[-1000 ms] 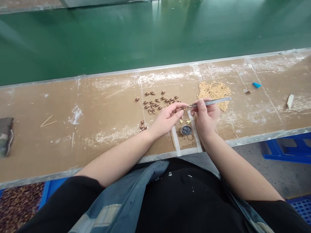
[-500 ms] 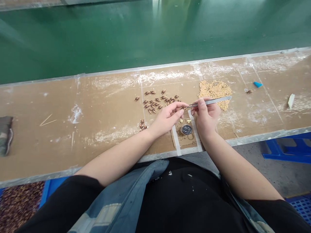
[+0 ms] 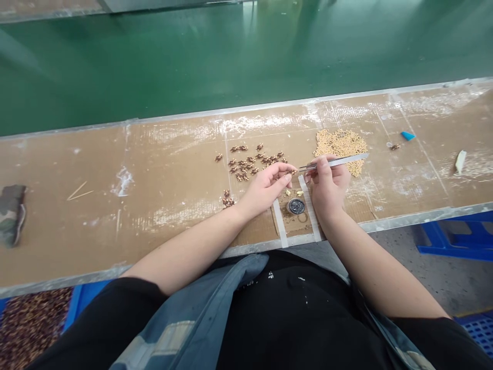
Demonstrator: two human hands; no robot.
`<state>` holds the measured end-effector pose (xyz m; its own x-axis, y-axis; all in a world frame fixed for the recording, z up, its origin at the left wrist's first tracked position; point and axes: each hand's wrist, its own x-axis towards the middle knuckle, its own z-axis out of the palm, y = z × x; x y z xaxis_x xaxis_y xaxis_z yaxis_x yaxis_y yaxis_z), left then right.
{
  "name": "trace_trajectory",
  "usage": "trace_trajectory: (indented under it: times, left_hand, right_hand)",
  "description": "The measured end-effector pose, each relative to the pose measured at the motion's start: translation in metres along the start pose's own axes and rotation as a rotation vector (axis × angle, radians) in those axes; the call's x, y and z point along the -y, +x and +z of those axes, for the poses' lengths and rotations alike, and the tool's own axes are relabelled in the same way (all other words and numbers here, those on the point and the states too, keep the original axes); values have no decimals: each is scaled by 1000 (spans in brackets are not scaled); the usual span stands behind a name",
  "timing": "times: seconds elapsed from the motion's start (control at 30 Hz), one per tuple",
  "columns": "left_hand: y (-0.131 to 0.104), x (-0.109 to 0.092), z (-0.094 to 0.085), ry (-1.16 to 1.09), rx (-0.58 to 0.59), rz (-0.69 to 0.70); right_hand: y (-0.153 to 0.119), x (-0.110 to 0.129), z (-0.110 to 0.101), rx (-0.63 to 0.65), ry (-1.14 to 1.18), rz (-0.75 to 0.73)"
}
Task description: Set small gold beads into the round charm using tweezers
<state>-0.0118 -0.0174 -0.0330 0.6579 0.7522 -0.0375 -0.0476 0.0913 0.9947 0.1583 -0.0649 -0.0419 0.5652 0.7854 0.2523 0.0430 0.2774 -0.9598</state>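
My right hand (image 3: pixel 330 186) is closed around a pair of metal tweezers (image 3: pixel 346 160), whose tips point left toward my other hand. Between the fingertips of my left hand (image 3: pixel 267 186) is a small brown-and-gold piece (image 3: pixel 293 172), its detail too small to make out. Similar brown-and-gold pieces (image 3: pixel 242 167) lie scattered just beyond and left of that hand. Behind my right hand spreads a pile of small yellow beads (image 3: pixel 341 142). Below both hands stands a small round tub of dark stuff (image 3: pixel 296 206), between two white tape strips (image 3: pixel 280 224).
Cardboard covers the bench (image 3: pixel 185 174), with a green surface (image 3: pixel 231 67) beyond. Thin sticks (image 3: pixel 79 191) and a camouflage cloth item (image 3: pixel 11 215) lie left. A blue piece (image 3: pixel 407 135) and a pale scrap (image 3: pixel 460 162) lie right. A blue bin of brown pieces (image 3: pixel 34 321) stands below left.
The tweezer tips have drawn slightly right, away from my left fingertips, so the small piece there shows more clearly. Both hands otherwise keep nearly the same place.
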Motion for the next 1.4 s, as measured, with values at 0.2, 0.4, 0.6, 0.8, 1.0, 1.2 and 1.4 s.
trace_trajectory:
  times: [0.2, 0.4, 0.6, 0.8, 1.0, 1.2, 1.4]
  left_hand:
    - [0, -3, 1, -28, -27, -21]
    - [-3, -7, 3, -91, -109, -50]
    - [-7, -33, -14, 98, -185, -95]
    - [19, -74, -78, 583, -352, -220]
    - [64, -75, -130, 788, -322, -345]
    - [65, -83, -148, 951, -394, -305]
    - [0, -114, -155, 980, -216, -302]
  right_hand:
    - [1, 0, 1, -34, 43, 2]
    - [1, 1, -1, -41, 61, -35]
    - [0, -2, -5, -10, -11, 83]
    - [1, -4, -5, 13, -3, 126]
    - [2, -3, -6, 79, -31, 114]
    - [3, -7, -5, 87, -15, 87]
    - [2, -8, -6, 87, -1, 98]
